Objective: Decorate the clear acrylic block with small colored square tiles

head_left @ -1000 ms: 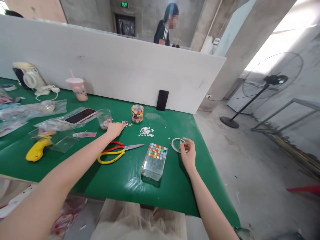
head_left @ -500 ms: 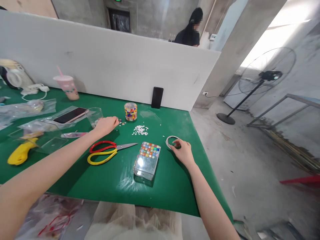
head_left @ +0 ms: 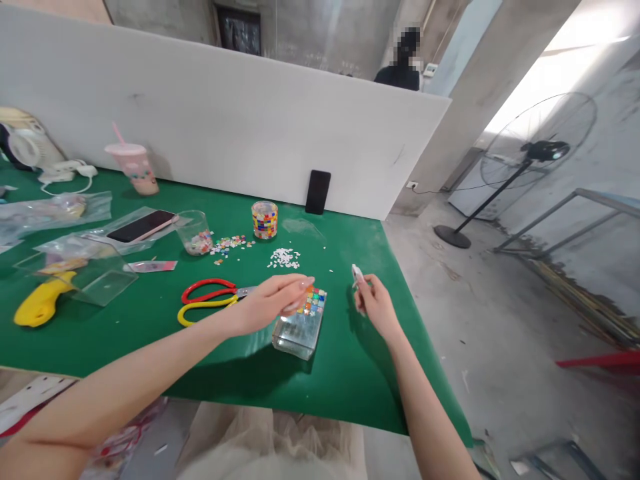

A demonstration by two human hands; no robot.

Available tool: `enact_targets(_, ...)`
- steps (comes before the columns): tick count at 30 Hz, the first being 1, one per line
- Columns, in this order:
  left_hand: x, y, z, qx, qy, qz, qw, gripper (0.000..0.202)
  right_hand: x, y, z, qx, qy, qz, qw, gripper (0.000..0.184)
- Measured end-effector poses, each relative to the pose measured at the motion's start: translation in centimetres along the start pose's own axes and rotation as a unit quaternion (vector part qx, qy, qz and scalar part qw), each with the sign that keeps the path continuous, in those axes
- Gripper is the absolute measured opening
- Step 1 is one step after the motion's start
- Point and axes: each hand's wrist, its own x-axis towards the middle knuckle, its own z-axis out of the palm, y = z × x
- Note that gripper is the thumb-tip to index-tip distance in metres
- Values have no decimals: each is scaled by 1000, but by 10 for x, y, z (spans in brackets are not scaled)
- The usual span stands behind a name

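Observation:
My left hand [head_left: 280, 300] hovers at the upper left of a clear plastic box [head_left: 296, 335], partly hiding it. Its fingers are pressed together, and whatever they hold is too small or hidden to make out. Rows of small coloured mosaic tiles [head_left: 315, 302] cover the box's far end. To the right of the box, my right hand [head_left: 375, 303] is closed on a thin white ring [head_left: 357, 274], seen nearly edge-on above the table. Red-and-yellow-handled scissors [head_left: 207, 291] lie left of the box, their blades partly behind my left hand.
White chips [head_left: 284, 258] and coloured tiles [head_left: 233, 245] lie loose beyond the box. A clear cup [head_left: 194, 233] and a tile-covered jar [head_left: 265, 221] stand behind. One phone [head_left: 318, 192] leans on the white partition [head_left: 225, 120]; another phone [head_left: 143, 227] lies left. The table's right edge is near my right arm.
My left hand has moved from the coloured tiles by the clear cup to the box, closer to me. My right hand has lifted and turned the white ring edge-on.

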Motion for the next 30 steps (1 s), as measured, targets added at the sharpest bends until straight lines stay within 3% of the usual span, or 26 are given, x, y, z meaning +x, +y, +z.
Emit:
enact_targets(5, -12, 21, 13, -3, 2, 42, 999, 37, -36, -84, -19, 119, -12, -13, 993, 42)
enact_targets(9, -19, 30, 23, 73, 32, 116, 990, 34, -60, -132, -12, 255, -31, 3, 966, 35)
enact_targets(12, -26, 32, 31, 77, 48, 153, 984, 35, -65, -142, -2, 301, -60, 19, 951, 31)
enact_targets(15, -31, 32, 37, 71, 94, 123, 985, 36, -60, -138, 8, 305, -97, 18, 947, 31)
enact_targets(18, -29, 25, 34, 161, 151, 71, 973, 38, -51, -133, 17, 280, -135, 5, 951, 33)
enact_targets(20, -22, 13, 20, 249, 190, 34, 949, 40, -42, -129, 20, 252, -116, -6, 961, 36)
enact_targets(22, -12, -6, -6, 294, 213, -7, 932, 39, -31, -120, 18, 204, -49, -19, 978, 37)
enact_targets(25, 3, -43, -62, 356, 215, -99, 904, 33, -10, -93, 12, 72, 117, -38, 990, 38)
enact_targets(26, 7, -56, -82, 374, 216, -134, 892, 25, -3, -81, 10, -1, 189, -42, 981, 39)
enact_targets(27, 10, -67, -101, 391, 219, -166, 879, 22, 4, -67, 9, -29, 221, -38, 974, 39)
enact_targets(30, 16, -92, -145, 429, 211, -241, 844, 29, 21, -27, 11, -70, 243, -20, 967, 41)
